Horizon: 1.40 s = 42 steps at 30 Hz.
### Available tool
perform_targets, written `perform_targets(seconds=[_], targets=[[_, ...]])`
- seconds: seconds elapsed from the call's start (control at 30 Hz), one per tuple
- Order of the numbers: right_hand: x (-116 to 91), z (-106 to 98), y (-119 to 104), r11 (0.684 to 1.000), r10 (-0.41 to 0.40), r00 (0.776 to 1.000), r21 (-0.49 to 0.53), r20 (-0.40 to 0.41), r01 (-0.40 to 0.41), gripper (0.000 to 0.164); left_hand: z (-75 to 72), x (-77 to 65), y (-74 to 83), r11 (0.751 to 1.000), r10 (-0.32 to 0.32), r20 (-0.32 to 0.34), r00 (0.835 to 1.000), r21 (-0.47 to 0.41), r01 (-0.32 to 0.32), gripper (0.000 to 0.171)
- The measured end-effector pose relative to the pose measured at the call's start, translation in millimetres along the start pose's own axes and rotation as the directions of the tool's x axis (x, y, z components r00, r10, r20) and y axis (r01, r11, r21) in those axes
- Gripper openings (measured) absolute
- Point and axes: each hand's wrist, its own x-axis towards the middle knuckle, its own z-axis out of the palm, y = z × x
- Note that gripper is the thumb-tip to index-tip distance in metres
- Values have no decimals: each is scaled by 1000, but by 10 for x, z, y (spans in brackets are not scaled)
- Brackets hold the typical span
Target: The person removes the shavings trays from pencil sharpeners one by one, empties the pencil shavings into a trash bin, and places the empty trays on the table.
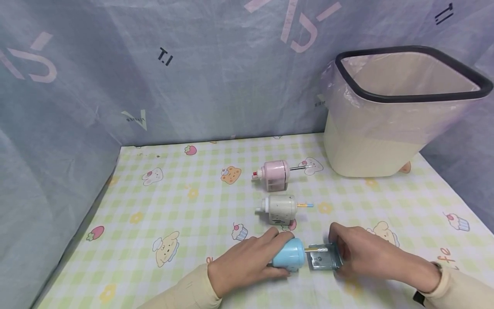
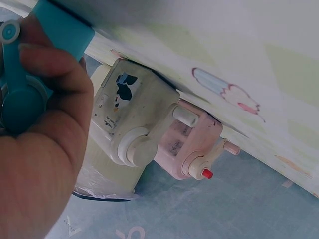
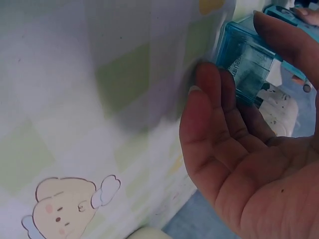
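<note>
A light-blue crank pencil sharpener [image 1: 291,254] lies under my left hand [image 1: 248,259], which grips its body from the left. The left wrist view shows the sharpener's crank [image 2: 20,84] beside the curled fingers. From the sharpener's right side a pencil [image 1: 314,249] sticks out. My right hand [image 1: 372,253] holds a clear bluish shavings drawer [image 1: 324,262] between thumb and fingers, just right of the sharpener and beneath the pencil. In the right wrist view the see-through drawer [image 3: 246,62] has printed lettering on it. Whether it touches the sharpener's body is unclear.
Behind the hands stand a grey-white sharpener [image 1: 282,208] with a pencil in it and a pink sharpener [image 1: 275,174] with a dark rod-like piece sticking out. A lined waste bin [image 1: 370,141] stands at back right. A checked cloth [image 1: 173,214] covers the table.
</note>
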Motion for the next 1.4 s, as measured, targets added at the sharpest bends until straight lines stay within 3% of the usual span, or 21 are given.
perform_targets(seconds=[0.27,0.53,0.63,0.77,0.83,0.9,1.0,1.13,1.2,1.27,1.4], targets=[[-8,8,-6,999,12,1000,-36,12,-11,57,-7,6,8,999,-18,9,1000,35,18,72],[-24,3,-10,999,29,999,-24,22,-28,57,2,6,19,992,-4,-30,1000,123,8,80],[-31,-13,-12,999,45,998,-7,44,-45,60,0,11,30,979,10,-51,999,203,1,83],[-65,-93,-1,999,44,998,-20,53,-43,68,-48,9,75,941,24,-71,997,339,1,96],[-81,-169,13,999,34,999,-42,37,-32,69,-111,6,106,934,8,-73,997,356,18,103],[-92,-260,39,998,8,1000,-56,11,-7,68,-202,8,127,941,-2,-83,997,336,30,107],[-102,-401,72,997,-15,999,-78,-47,12,64,-354,48,100,959,26,-144,989,282,16,101],[-80,-543,101,994,-58,984,-101,-171,41,50,-509,143,-34,967,104,-279,955,254,-30,82],[-51,-595,107,992,-82,967,-109,-240,57,42,-552,196,-117,973,105,-321,941,227,-31,76],[-13,-634,111,992,-97,950,-105,-296,68,36,-571,247,-196,982,88,-331,940,186,-26,73],[65,-667,117,995,-93,931,-68,-352,74,32,-557,327,-335,995,46,-290,956,101,-17,71]])
